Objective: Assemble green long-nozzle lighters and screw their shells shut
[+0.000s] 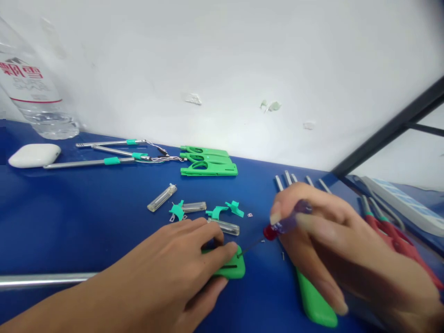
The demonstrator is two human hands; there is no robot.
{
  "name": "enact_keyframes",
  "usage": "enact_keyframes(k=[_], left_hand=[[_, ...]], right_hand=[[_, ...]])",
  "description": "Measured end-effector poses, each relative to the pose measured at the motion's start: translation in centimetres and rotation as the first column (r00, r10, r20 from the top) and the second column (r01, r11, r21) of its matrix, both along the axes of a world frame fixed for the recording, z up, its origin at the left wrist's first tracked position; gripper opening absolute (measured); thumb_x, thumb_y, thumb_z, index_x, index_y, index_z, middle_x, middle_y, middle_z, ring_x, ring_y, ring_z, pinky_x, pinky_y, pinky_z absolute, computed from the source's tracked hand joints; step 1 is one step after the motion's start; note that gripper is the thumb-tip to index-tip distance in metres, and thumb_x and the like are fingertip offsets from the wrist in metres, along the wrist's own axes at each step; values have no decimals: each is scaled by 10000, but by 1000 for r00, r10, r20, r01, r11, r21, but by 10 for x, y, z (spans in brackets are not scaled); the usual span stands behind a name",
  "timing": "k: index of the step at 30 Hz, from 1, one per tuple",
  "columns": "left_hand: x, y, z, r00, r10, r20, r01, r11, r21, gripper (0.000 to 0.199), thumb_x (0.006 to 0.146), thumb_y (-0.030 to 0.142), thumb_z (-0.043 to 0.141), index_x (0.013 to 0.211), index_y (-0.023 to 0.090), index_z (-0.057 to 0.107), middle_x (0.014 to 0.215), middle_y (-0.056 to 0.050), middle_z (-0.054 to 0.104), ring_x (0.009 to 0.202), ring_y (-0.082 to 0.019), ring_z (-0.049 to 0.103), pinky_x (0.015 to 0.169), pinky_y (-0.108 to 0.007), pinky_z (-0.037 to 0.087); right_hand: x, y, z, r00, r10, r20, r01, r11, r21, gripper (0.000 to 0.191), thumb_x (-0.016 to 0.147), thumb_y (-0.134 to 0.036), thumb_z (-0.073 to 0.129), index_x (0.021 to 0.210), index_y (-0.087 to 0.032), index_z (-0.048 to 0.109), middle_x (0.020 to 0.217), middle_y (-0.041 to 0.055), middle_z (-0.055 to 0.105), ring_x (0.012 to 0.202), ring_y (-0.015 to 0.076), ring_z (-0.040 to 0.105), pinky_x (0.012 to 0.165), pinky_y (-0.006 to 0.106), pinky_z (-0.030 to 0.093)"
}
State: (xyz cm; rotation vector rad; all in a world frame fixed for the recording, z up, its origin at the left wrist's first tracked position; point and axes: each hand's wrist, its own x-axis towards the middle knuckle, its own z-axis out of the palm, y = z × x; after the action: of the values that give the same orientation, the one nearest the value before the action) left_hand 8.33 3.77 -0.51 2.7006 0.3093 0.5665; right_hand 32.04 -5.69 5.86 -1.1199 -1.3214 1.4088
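My left hand (pixel 194 263) is closed around a green lighter casing (pixel 239 270) and presses it near the blue table's front. Only the casing's rounded end, with a dark slot, shows past the fingers. A metal tube (pixel 45 279) runs out to the left from behind my left forearm; any join with the casing is hidden. In my right hand (pixel 322 245) is a small screwdriver (pixel 277 227) with a red and purple handle. Its thin shaft slants down left, and the tip meets the casing at a small hole. Under my right hand lies another green lighter handle (pixel 317 300).
Several clear tanks (pixel 162 198) and teal clips (pixel 236 209) lie beyond my hands. Green casing halves (pixel 210 169) and wired metal tubes (pixel 90 163) rest near the wall. A bottle (pixel 45 106) and white case (pixel 33 156) stand left; red-handled tools (pixel 395 240) lie right.
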Motion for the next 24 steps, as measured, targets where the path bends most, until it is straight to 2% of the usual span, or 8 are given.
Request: enact_keyframes(k=[2,4,8,12,15,19,21,24], left_hand=[[0,1,0,1000,0,-12,0,1000,-2,207,1073,240,604,1234,309,714,1160,26,771,1070,-242,744,960,-436,591],[0,1,0,1000,1,-19,-2,1000,-10,205,1073,243,604,1234,312,710,1172,29,768,1076,-244,742,973,-448,594],[1,2,0,1000,2,-9,-2,1000,-5,185,1071,235,607,1213,302,705,1162,32,757,1074,-233,738,973,-438,589],[1,2,0,1000,2,4,-2,1000,-1,168,1061,229,623,1190,298,705,1141,34,751,1044,-227,741,940,-425,594],[1,1,0,1000,-4,8,3,1000,14,182,1061,224,625,1207,296,706,1159,32,755,1068,-227,744,955,-424,597],[1,1,0,1000,2,-11,-2,1000,-7,187,1078,249,603,1224,304,708,1168,25,756,1078,-236,741,967,-434,604],[1,1,0,1000,6,-25,-7,1000,-17,183,1081,256,594,1214,309,708,1158,25,761,1068,-244,739,976,-454,604],[1,1,0,1000,-1,-25,1,1000,-15,177,1076,236,593,1194,303,707,1152,24,763,1061,-244,737,977,-457,600]], right_hand=[[1,1,-1,1000,3,-29,-2,1000,30,343,1096,-616,601,1092,-337,801,486,-59,582,371,98,412,449,228,372],[1,2,-3,999,-44,-27,46,998,54,375,1085,-641,607,1051,-338,826,470,-67,539,351,84,330,421,226,343],[-4,1,-5,979,-203,-1,202,973,108,263,932,-535,870,882,-300,765,541,-88,484,399,57,226,369,204,243],[-4,-2,-5,985,-155,-76,159,986,49,253,948,-423,869,892,-307,651,579,-110,421,397,58,247,344,183,213],[-1,-3,-5,991,-124,-55,125,992,9,165,1029,-495,768,991,-341,722,474,-137,326,321,64,231,318,189,228],[-1,-2,0,999,-42,-1,42,999,22,363,1032,-683,670,982,-350,804,415,-94,427,317,90,310,355,221,280],[-4,-2,3,997,-75,-3,75,997,-7,405,1028,-714,644,983,-346,806,430,-74,488,319,101,327,374,245,296],[-8,-1,1,978,-208,25,207,978,28,358,992,-671,733,917,-326,787,421,-91,436,323,81,271,369,235,244]])
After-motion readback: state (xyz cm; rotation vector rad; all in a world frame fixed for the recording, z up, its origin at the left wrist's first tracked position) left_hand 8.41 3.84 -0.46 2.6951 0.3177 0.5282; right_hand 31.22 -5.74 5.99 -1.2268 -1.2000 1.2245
